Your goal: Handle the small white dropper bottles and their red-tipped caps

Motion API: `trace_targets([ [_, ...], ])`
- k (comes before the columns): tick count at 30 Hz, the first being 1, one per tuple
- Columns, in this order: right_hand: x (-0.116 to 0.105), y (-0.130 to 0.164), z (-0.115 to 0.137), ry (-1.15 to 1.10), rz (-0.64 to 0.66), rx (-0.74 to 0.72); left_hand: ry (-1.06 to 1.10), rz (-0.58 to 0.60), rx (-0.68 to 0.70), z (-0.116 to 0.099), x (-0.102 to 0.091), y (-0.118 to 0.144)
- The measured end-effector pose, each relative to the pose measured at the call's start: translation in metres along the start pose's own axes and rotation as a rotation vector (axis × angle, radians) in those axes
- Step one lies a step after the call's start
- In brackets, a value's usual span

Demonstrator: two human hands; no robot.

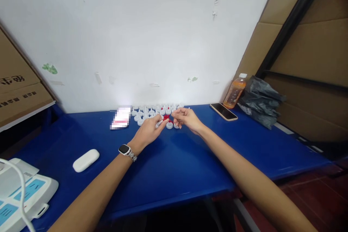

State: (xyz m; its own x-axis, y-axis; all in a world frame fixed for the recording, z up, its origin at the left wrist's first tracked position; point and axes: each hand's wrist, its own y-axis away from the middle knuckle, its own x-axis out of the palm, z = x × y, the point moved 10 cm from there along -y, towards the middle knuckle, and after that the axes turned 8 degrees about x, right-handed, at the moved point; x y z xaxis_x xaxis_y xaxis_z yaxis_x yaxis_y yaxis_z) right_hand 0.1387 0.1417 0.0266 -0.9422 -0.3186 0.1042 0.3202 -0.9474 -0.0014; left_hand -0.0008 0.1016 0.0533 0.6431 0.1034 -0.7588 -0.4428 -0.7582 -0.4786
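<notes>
My left hand (pixel 150 129), with a watch on its wrist, is closed with thumb and fingers around a white plastic cap (pixel 159 123); the fingers partly cover it. Close by on the right, my right hand (pixel 188 119) is closed in a pinch, and whatever is between its fingertips is too small to make out. Small red pieces (pixel 166 117) lie in a pile between the two hands. Around and behind them stand several white spouted caps (pixel 138 117), a few bearing red tips. A white cap (pixel 169 125) sits just in front of the red pile.
On the blue table (pixel 174 166), a printed packet (pixel 121 117) lies left of the caps and a white earphone case (pixel 86 160) nearer me. A power strip (pixel 40 188) is at front left. To the right are a phone (pixel 224 111), an orange drink bottle (pixel 235 91) and a dark plastic bag (pixel 261 98).
</notes>
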Motion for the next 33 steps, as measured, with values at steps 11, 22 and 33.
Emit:
trace_targets([
  [11, 0.003, 0.004, 0.003, -0.053, -0.037, -0.009, 0.052, 0.047, 0.099, -0.003, 0.01, -0.003],
  [22, 0.02, 0.008, 0.002, -0.112, 0.055, -0.027, 0.02, 0.096, 0.034, -0.008, 0.013, 0.005],
  [33, 0.026, 0.011, 0.005, -0.004, 0.025, -0.068, 0.048, 0.116, 0.108, -0.016, 0.015, 0.006],
])
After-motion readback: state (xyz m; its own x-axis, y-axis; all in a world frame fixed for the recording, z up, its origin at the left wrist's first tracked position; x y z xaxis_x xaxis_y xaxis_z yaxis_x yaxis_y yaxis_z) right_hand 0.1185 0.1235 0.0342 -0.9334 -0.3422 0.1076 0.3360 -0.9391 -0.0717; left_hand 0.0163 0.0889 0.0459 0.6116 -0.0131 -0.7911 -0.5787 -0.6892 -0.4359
